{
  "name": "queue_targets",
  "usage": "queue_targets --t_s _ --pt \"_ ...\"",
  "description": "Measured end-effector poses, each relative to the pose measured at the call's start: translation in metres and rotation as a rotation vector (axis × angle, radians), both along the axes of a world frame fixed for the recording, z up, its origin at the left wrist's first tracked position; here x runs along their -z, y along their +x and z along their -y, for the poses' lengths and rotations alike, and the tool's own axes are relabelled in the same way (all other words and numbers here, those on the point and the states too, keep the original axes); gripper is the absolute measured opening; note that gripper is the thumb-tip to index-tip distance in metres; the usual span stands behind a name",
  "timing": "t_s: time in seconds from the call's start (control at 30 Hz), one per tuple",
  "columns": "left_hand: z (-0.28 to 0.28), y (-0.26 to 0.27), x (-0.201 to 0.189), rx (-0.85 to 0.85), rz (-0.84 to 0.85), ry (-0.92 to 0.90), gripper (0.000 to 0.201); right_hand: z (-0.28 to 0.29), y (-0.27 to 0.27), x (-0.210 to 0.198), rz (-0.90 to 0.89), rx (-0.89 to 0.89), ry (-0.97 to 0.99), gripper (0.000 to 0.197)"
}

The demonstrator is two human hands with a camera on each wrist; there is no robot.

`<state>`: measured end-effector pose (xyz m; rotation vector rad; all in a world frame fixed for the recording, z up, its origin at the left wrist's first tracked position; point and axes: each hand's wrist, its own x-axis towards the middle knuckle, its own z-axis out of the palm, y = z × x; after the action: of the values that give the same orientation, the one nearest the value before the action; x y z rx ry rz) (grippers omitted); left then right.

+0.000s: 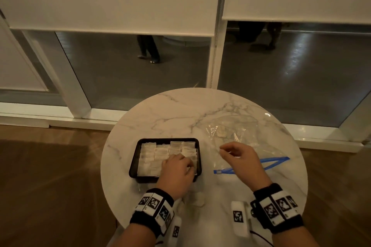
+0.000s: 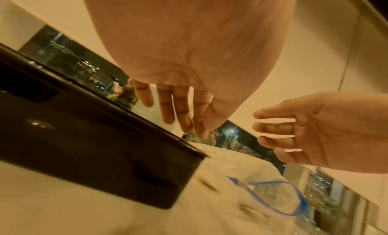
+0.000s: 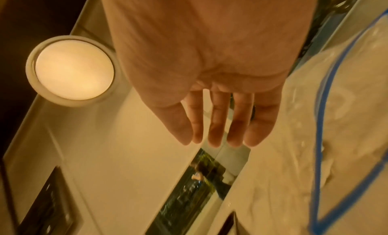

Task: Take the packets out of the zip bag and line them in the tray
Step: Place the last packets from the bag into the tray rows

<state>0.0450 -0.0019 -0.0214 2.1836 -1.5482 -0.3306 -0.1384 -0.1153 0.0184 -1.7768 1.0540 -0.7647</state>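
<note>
A black tray on the round marble table holds rows of white packets. My left hand is over the tray's near right corner. Its fingers point straight down at the packets, and I cannot make out a packet between them. To the right lies the clear zip bag with its blue zipper open. A few packets show inside it. My right hand hovers over the bag's left part, fingers straight and empty. The tray's dark wall fills the left wrist view.
Two or three loose packets lie near the table's front edge between my wrists. Behind the table is a glass wall with lowered blinds, and a person's legs are beyond it. Wooden floor surrounds the table.
</note>
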Motion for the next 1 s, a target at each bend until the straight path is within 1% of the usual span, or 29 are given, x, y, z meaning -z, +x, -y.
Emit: queue_targets --t_s 0.1,0.17,0.27,0.3,0.37,0.43,0.5,0.6,0.67,0.77,0.87,0.93,1.0 --pt "0.012 -0.025 -0.007 0.154 -0.045 -0.043 0.023 0.009 -0.030 -0.011 0.053 0.079 0.103 0.010" --pt "0.020 -0.044 -0.011 0.271 -0.014 -0.052 0.027 0.013 -0.048 -0.015 -0.001 0.095 0.188 0.012" --pt "0.033 -0.069 -0.015 0.386 0.109 0.039 0.037 0.018 -0.065 -0.009 -0.134 0.088 0.279 0.017" --pt "0.037 -0.076 -0.016 0.408 0.158 0.080 0.041 0.020 -0.068 -0.003 -0.171 0.096 0.269 0.018" --pt "0.046 -0.083 -0.016 0.416 0.243 0.170 0.047 0.021 -0.070 0.008 -0.272 0.097 0.189 0.019" --pt "0.054 -0.086 -0.015 0.397 0.277 0.239 0.051 0.019 -0.066 0.017 -0.397 0.070 0.080 0.025" --pt "0.059 -0.087 -0.013 0.376 0.279 0.257 0.055 0.014 -0.058 0.022 -0.447 0.038 -0.003 0.034" --pt "0.062 -0.086 -0.013 0.332 0.255 0.177 0.056 0.010 -0.045 0.031 -0.466 -0.020 -0.050 0.044" --pt "0.063 -0.084 -0.015 0.299 0.232 0.092 0.054 0.011 -0.041 0.037 -0.493 -0.032 -0.047 0.046" --pt "0.064 -0.079 -0.016 0.230 0.184 -0.058 0.045 0.016 -0.039 0.038 -0.536 0.017 -0.011 0.042" --pt "0.062 -0.075 -0.011 0.201 0.131 -0.228 0.036 0.023 -0.034 0.034 -0.523 0.053 0.021 0.038" --pt "0.060 -0.072 -0.007 0.210 0.059 -0.345 0.036 0.029 -0.030 0.030 -0.496 0.054 0.022 0.037" --pt "0.059 -0.070 -0.006 0.219 -0.024 -0.429 0.041 0.036 -0.023 0.024 -0.451 0.064 0.043 0.030"
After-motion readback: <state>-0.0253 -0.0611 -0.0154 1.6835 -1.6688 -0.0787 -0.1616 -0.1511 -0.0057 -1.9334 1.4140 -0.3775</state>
